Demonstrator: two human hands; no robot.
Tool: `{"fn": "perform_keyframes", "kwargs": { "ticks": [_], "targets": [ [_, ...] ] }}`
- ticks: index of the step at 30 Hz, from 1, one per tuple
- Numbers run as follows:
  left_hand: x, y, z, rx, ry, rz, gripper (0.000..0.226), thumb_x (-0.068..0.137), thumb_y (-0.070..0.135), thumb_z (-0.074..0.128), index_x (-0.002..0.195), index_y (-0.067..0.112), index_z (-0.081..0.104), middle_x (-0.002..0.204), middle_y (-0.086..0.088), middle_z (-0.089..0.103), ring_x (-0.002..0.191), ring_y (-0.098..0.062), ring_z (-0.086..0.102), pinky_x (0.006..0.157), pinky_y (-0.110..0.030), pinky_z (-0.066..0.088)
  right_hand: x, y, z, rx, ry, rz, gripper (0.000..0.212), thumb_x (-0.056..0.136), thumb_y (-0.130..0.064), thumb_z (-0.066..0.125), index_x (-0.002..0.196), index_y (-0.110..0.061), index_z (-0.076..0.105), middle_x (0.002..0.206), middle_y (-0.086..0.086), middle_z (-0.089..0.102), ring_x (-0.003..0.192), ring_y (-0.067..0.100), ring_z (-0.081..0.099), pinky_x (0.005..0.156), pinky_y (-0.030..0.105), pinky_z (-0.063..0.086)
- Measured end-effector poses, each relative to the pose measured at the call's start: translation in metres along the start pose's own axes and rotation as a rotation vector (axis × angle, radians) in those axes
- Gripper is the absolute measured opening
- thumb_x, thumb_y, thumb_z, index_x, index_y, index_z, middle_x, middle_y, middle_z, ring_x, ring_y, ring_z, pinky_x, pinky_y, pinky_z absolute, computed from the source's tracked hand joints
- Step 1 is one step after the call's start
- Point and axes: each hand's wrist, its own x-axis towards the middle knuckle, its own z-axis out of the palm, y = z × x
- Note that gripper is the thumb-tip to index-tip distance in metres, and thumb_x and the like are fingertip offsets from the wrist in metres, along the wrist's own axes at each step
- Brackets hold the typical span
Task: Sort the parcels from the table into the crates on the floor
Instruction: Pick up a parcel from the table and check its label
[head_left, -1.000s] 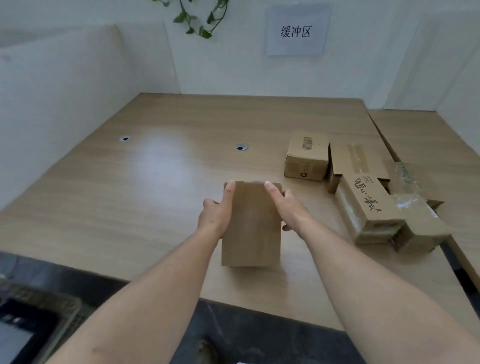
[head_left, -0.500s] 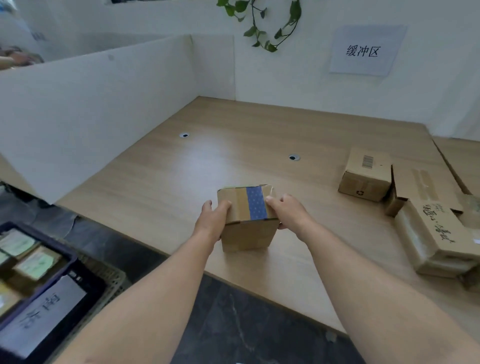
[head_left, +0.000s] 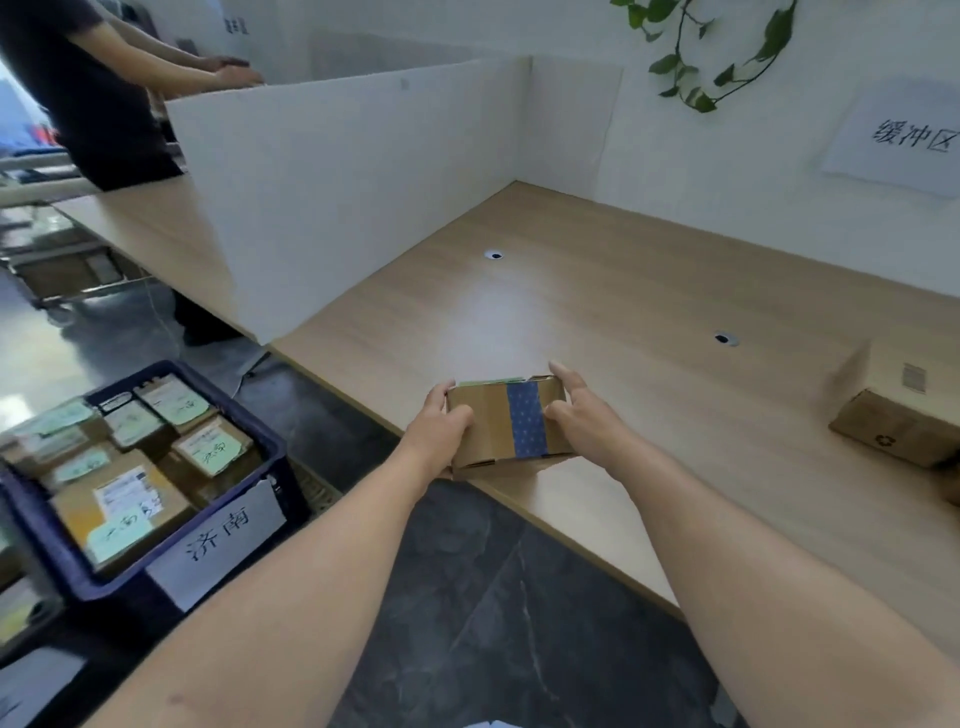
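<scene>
I hold a small brown cardboard parcel (head_left: 501, 423) with a blue tape strip between both hands, right at the table's near edge. My left hand (head_left: 439, 421) grips its left end and my right hand (head_left: 579, 415) grips its right end, fingers curled over the top edge. A green label edge shows on the parcel's top. A dark blue crate (head_left: 47, 540) stands on the floor at lower left, filled with several labelled parcels and bearing a white paper sign on its front.
The wooden table (head_left: 597, 291) runs to the right, with another brown parcel (head_left: 893, 415) at its right edge. A white divider panel (head_left: 332, 192) stands on the left of the table. Another person (head_left: 104, 93) stands behind it. Dark floor lies below.
The parcel was tipped so its taped face shows, and both hands drew it back to the table's near edge. My view swung left, bringing the blue crate into sight.
</scene>
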Motion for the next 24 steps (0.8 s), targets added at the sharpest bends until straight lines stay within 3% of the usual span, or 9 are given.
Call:
{"fn": "perform_keyframes", "kwargs": {
  "ticks": [4, 7, 8, 12, 14, 17, 19, 24],
  "targets": [
    [-0.002, -0.018, -0.050, -0.056, 0.060, -0.021, 0.035, 0.093, 0.024, 0.044, 0.127, 0.034, 0.038, 0.108, -0.002, 0.052, 0.094, -0.022, 0.054, 0.065, -0.037, 0.055, 0.008, -0.034, 0.046, -0.037, -0.047, 0.008, 0.034, 0.097, -0.019, 0.037, 0.127, -0.034, 0.032, 0.107, 0.003, 0.051, 0.092, 0.021, 0.054, 0.071, 0.036, 0.049],
    [-0.003, -0.036, -0.086, -0.065, 0.133, -0.038, 0.030, 0.090, 0.021, 0.048, 0.119, 0.028, 0.042, 0.103, 0.002, 0.052, 0.092, -0.019, 0.053, 0.075, -0.041, 0.054, 0.012, -0.054, 0.080, -0.058, -0.069, -0.007, 0.028, 0.094, -0.017, 0.045, 0.117, -0.029, 0.035, 0.100, 0.001, 0.056, 0.085, 0.016, 0.054, 0.064, 0.030, 0.044],
    [-0.004, -0.043, -0.098, -0.067, 0.150, -0.046, 0.027, 0.090, 0.022, 0.048, 0.117, 0.026, 0.042, 0.102, 0.002, 0.052, 0.090, -0.018, 0.052, 0.078, -0.041, 0.052, 0.013, -0.059, 0.092, -0.069, -0.081, -0.010, 0.027, 0.092, -0.017, 0.047, 0.114, -0.028, 0.037, 0.100, 0.001, 0.058, 0.085, 0.016, 0.055, 0.064, 0.030, 0.044],
    [-0.011, -0.068, -0.143, -0.124, 0.239, -0.086, 0.019, 0.094, 0.032, 0.045, 0.108, 0.019, 0.046, 0.097, 0.001, 0.056, 0.081, -0.013, 0.051, 0.064, -0.031, 0.045, 0.015, -0.081, 0.141, -0.072, -0.148, -0.008, 0.019, 0.087, -0.030, 0.053, 0.103, -0.025, 0.044, 0.106, -0.001, 0.059, 0.096, 0.020, 0.058, 0.083, 0.041, 0.052],
    [-0.014, -0.079, -0.163, -0.207, 0.280, -0.122, 0.019, 0.094, 0.033, 0.046, 0.104, 0.017, 0.046, 0.096, -0.002, 0.058, 0.082, -0.017, 0.054, 0.070, -0.034, 0.048, 0.015, -0.092, 0.164, -0.069, -0.191, -0.016, 0.018, 0.085, -0.035, 0.053, 0.098, -0.025, 0.047, 0.106, -0.002, 0.061, 0.097, 0.019, 0.058, 0.087, 0.044, 0.052],
    [-0.020, -0.098, -0.192, -0.171, 0.356, -0.150, 0.018, 0.091, 0.030, 0.051, 0.102, 0.016, 0.047, 0.105, -0.006, 0.060, 0.097, -0.023, 0.057, 0.090, -0.048, 0.051, 0.018, -0.107, 0.195, -0.093, -0.233, -0.063, 0.019, 0.089, -0.042, 0.054, 0.092, -0.024, 0.047, 0.101, -0.007, 0.061, 0.089, 0.014, 0.058, 0.073, 0.037, 0.053],
    [-0.024, -0.109, -0.207, -0.123, 0.404, -0.156, 0.018, 0.089, 0.021, 0.056, 0.103, 0.016, 0.047, 0.108, -0.008, 0.058, 0.102, -0.026, 0.055, 0.092, -0.053, 0.050, 0.021, -0.115, 0.214, -0.131, -0.251, -0.104, 0.016, 0.090, -0.036, 0.057, 0.088, -0.024, 0.047, 0.095, -0.011, 0.059, 0.081, 0.008, 0.056, 0.060, 0.028, 0.046],
    [-0.033, -0.134, -0.237, -0.128, 0.466, -0.185, 0.041, 0.084, 0.006, 0.061, 0.114, 0.019, 0.037, 0.123, -0.003, 0.052, 0.106, -0.023, 0.053, 0.091, -0.048, 0.051, 0.033, -0.129, 0.255, -0.240, -0.344, -0.172, 0.017, 0.087, -0.020, 0.064, 0.095, -0.021, 0.049, 0.088, -0.011, 0.055, 0.075, 0.004, 0.052, 0.047, 0.018, 0.036]
  ]
}}
